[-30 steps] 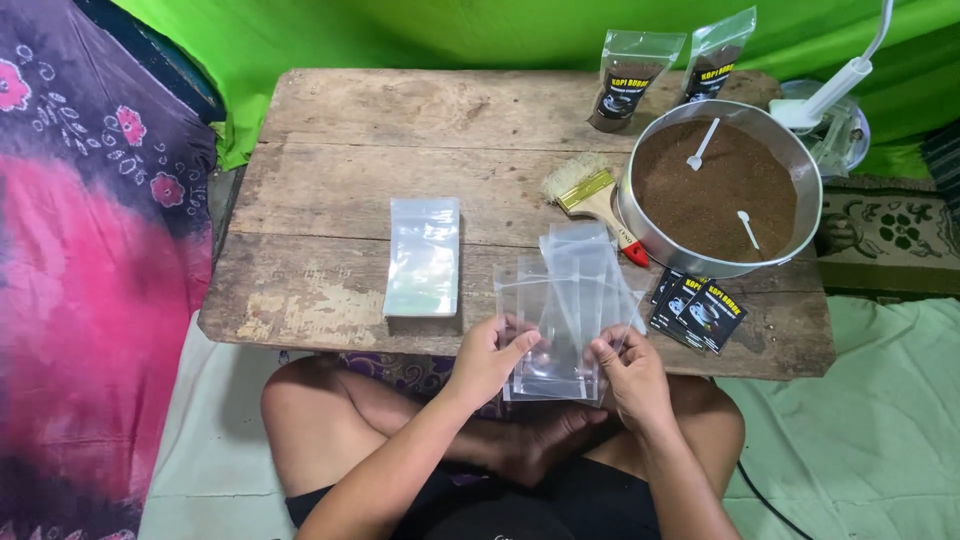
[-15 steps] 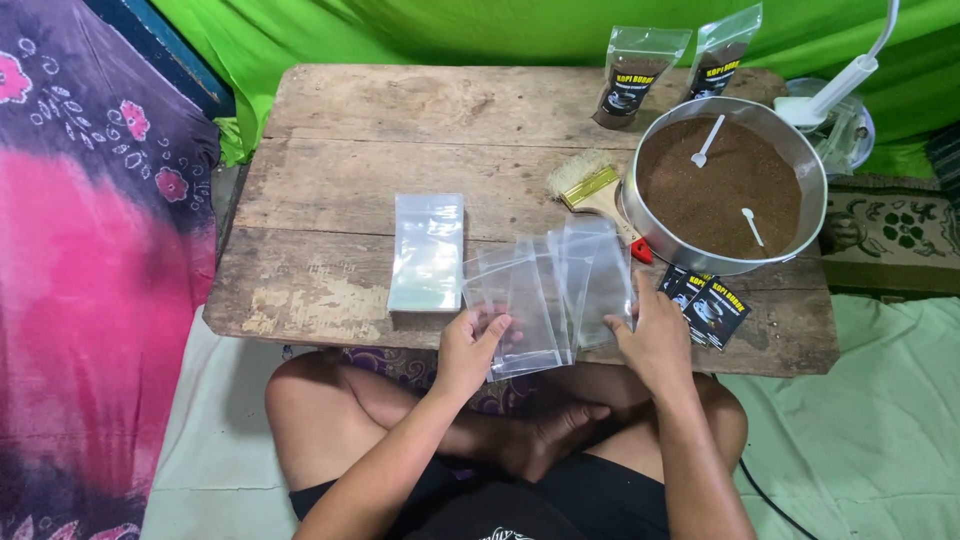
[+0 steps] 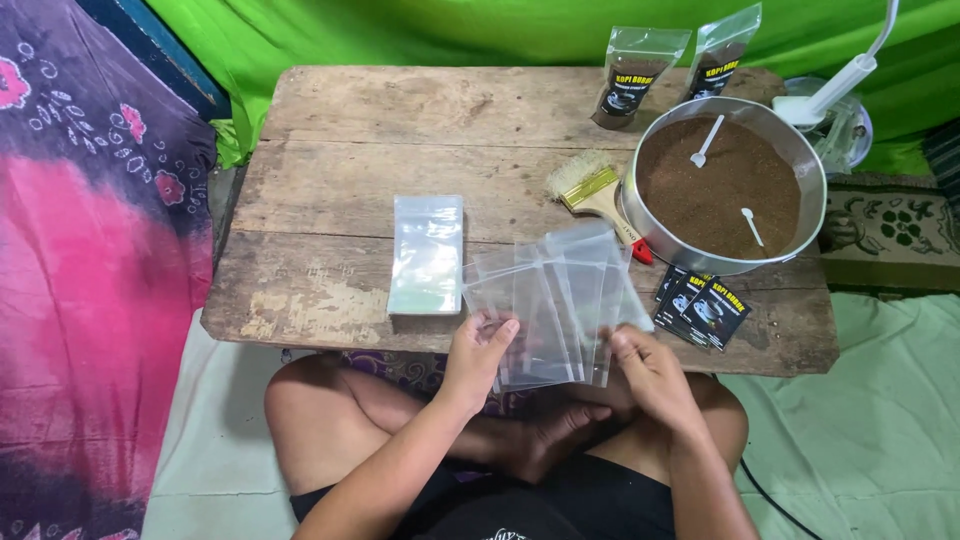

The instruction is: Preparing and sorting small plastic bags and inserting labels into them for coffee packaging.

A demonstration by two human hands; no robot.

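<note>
Your left hand (image 3: 478, 352) and right hand (image 3: 650, 368) pinch the fanned clear plastic pouches (image 3: 555, 305): light, limp, slippery; grip their lower edges.

Fan (image 3: 845, 125) half hidden behind pan (image 3: 640, 215); pouch (image 3: 722, 45) top cut off.

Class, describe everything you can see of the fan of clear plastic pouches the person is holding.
The fan of clear plastic pouches is several thin, glossy, see-through rectangular bags, empty, spread overlapping like cards. It lies at the near edge of the worn wooden table, its lower ends overhanging toward the lap. The left hand pinches its lower left side; the right hand touches its lower right corner.
</note>
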